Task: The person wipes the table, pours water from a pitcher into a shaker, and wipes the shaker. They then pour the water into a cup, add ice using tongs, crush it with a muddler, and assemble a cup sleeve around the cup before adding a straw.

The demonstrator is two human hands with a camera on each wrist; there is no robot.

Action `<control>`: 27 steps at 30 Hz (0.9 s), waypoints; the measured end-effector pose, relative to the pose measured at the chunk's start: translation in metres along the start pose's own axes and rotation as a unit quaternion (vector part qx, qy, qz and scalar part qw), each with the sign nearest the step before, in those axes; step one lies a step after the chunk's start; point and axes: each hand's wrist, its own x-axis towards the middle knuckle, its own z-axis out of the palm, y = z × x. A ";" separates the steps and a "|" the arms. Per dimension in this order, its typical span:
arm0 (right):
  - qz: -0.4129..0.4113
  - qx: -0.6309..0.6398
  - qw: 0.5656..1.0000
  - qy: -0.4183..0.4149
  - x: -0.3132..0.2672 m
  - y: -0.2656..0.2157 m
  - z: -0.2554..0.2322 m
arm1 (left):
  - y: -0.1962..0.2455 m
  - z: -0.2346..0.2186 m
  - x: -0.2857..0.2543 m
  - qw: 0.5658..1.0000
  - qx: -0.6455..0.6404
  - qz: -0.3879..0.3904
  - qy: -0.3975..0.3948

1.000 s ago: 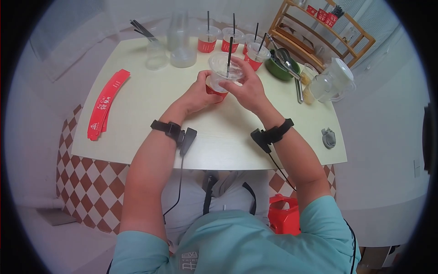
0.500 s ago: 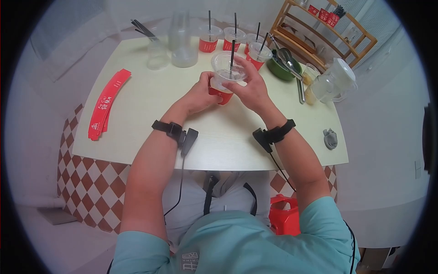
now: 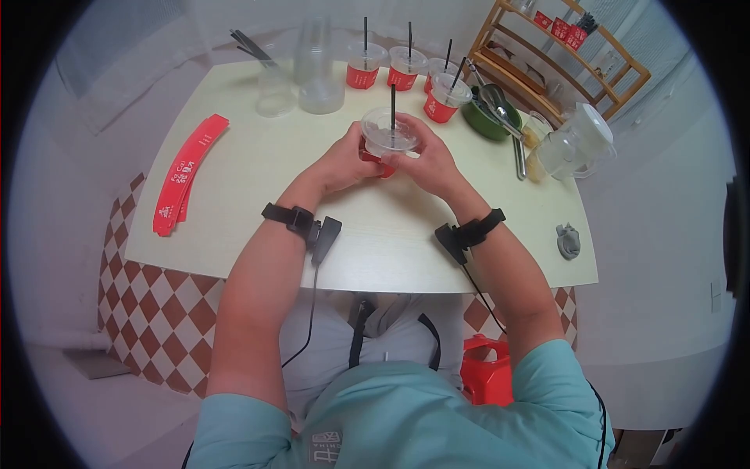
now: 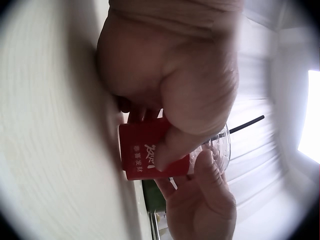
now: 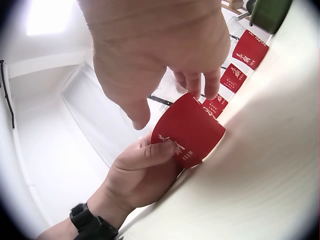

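Observation:
A clear plastic cup with a lid (image 3: 389, 131), a black straw (image 3: 393, 105) and a red sleeve (image 4: 145, 150) stands upright between both hands. The left hand (image 3: 341, 162) grips the red sleeve from the left, its thumb lying across the printed front in the left wrist view. On the other side, the right hand (image 3: 430, 162) curls round the clear upper part just below the lid, thumb towards the body. From the right wrist view, the sleeve (image 5: 192, 130) hides part of the left hand's fingers (image 5: 160, 175), and the right hand (image 5: 160, 55) arches above it.
Several lidded cups with red sleeves (image 3: 362, 75) and straws stand at the back. Stacked clear cups (image 3: 321, 94) and a cup of straws (image 3: 274, 98) are at back left, flat red sleeves (image 3: 183, 176) at left. At right are a green bowl (image 3: 486, 123), pitcher (image 3: 574, 141) and grey cloth (image 3: 569, 241).
The right hand has lowered from the lid's rim to the cup's side just under it. The left hand keeps its grip on the sleeve, and the cup appears slightly lower in the head view.

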 end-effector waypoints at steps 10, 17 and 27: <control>-0.002 0.010 1.000 0.007 -0.008 0.002 -0.012 | -0.002 -0.005 0.002 0.995 -0.095 0.012 -0.010; -0.001 -0.035 0.999 0.003 -0.031 0.002 -0.024 | -0.008 -0.004 0.004 0.999 0.007 0.023 0.028; -0.063 -0.155 0.981 0.101 -0.017 -0.016 -0.012 | -0.009 -0.001 0.005 0.999 -0.016 0.025 0.015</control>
